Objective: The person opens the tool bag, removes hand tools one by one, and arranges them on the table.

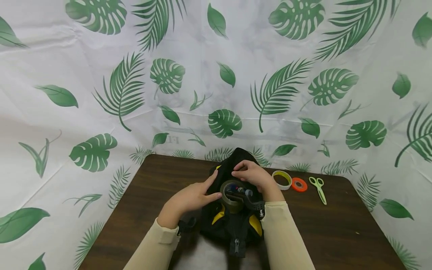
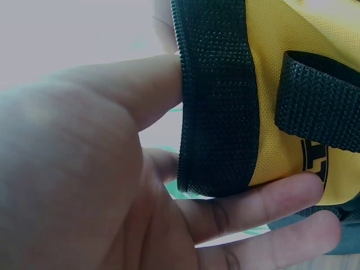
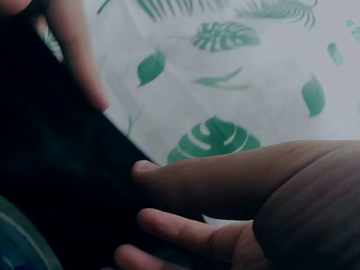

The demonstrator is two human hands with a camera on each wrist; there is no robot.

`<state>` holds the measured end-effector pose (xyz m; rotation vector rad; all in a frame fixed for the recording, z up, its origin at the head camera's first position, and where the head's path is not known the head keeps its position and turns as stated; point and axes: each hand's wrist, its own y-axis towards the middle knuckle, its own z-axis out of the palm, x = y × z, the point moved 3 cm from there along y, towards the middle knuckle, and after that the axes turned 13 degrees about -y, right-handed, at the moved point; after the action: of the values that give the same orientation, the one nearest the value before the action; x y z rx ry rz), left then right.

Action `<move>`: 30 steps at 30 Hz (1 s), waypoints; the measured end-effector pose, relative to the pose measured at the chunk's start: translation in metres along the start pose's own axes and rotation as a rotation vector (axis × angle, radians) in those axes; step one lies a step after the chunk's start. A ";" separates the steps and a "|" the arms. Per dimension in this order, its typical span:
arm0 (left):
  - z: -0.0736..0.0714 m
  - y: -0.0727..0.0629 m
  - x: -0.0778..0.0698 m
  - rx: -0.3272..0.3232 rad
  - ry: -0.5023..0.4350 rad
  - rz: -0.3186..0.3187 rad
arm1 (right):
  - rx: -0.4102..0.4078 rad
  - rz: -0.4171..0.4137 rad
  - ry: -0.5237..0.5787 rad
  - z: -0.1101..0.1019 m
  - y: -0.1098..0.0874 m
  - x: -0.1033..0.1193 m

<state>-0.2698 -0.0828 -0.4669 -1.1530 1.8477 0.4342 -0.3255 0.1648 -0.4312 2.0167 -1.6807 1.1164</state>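
Observation:
A black and yellow fabric bag (image 1: 221,230) lies in front of me with a zip along its edge. On it sits a roll of brownish tape (image 1: 225,187), partly covered by my right wrist gear. My left hand (image 1: 190,198) is at the bag's left side, fingers spread. In the left wrist view its thumb passes behind the zipped black rim (image 2: 216,101), while two nearly straight fingers lie along the yellow outer side. Over the bag's upper right is my right hand (image 1: 254,176). Its loosely bent fingertips touch or hover by the dark rim, thumb and fingers apart.
To the right of the bag lie a white and yellow tape roll (image 1: 282,180), an orange tape roll (image 1: 299,184) and pale green scissors (image 1: 318,189). They rest on a dark wooden table (image 1: 337,232). A leaf-patterned sheet (image 1: 202,45) hangs behind the table.

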 end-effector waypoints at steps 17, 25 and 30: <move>-0.001 0.000 0.002 -0.002 -0.003 -0.006 | 0.104 -0.049 -0.348 0.016 0.008 -0.019; -0.002 0.000 0.002 -0.004 -0.005 0.003 | 0.079 -0.057 -0.379 0.016 0.009 -0.021; -0.002 0.000 0.002 -0.001 -0.004 0.007 | 0.027 -0.055 -0.387 0.016 0.009 -0.020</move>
<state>-0.2709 -0.0853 -0.4679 -1.1457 1.8484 0.4413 -0.3282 0.1661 -0.4580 2.3998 -1.7738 0.7679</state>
